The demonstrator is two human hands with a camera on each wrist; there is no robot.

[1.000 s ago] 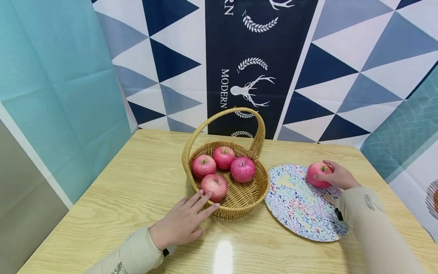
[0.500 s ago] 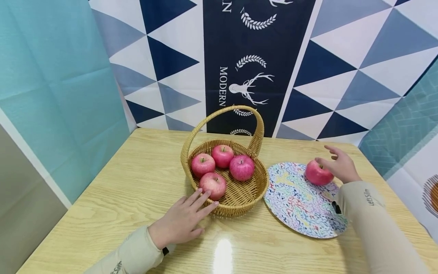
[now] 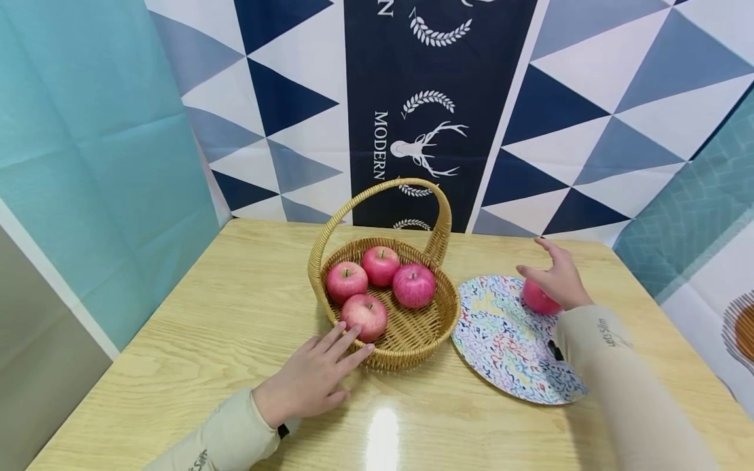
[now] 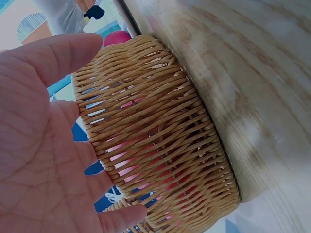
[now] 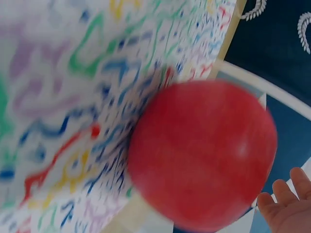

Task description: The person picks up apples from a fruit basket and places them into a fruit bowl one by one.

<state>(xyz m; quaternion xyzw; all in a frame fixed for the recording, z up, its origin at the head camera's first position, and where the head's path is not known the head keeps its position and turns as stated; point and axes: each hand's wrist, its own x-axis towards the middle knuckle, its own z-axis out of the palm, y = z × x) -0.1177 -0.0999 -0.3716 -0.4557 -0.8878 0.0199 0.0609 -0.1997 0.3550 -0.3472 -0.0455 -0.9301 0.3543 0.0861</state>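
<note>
A wicker basket [image 3: 412, 356] with a tall arched handle holds several pink-red apples. My left hand [image 3: 309, 379] rests with spread fingers on its near left rim, fingertips beside the nearest apple [image 3: 365, 317]. In the left wrist view the palm and fingers [image 4: 68, 53] lie along the woven basket wall [image 4: 150, 121]. On the round, colourfully scribbled plate [image 3: 501, 347] sits another red apple [image 3: 537, 297]. My right hand [image 3: 559, 278] hovers above that apple, thumb and fingers apart, holding nothing. The right wrist view shows the apple [image 5: 204, 155] large, with the fingertips [image 5: 286, 194] off to one side.
Everything stands on a light wooden table [image 3: 235, 294]. Behind it hangs a patterned cloth [image 3: 294, 98] of blue and white triangles. A brown round thing with a fringed edge [image 3: 743, 330] shows at the far right, beyond the table.
My right hand has let go of the apple on the plate, then risen and shifted left over it. The left hand keeps its place at the basket rim.
</note>
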